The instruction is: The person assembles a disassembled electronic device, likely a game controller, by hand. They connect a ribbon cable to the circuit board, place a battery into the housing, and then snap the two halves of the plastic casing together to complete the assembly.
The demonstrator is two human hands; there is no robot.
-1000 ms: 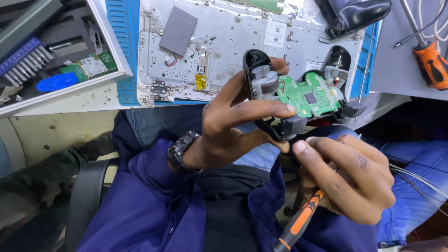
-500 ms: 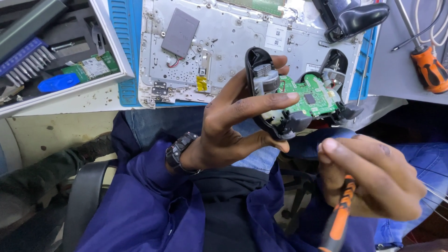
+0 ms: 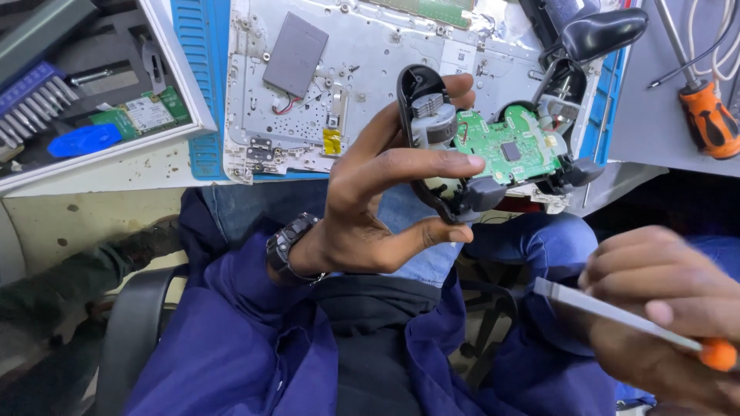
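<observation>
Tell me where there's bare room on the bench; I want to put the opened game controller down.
Bare patches: the pale bench strip below the white tool tray, and grey surface left of the orange-handled screwdriver. The silver laptop chassis crowds the blue mat.

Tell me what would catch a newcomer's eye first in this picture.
First, the opened game controller at centre, its green circuit board bare, gripped by the left hand. At lower right, the right hand holds an orange-handled screwdriver, blurred and apart from the controller. Behind lies a stripped grey laptop chassis on a blue mat.
</observation>
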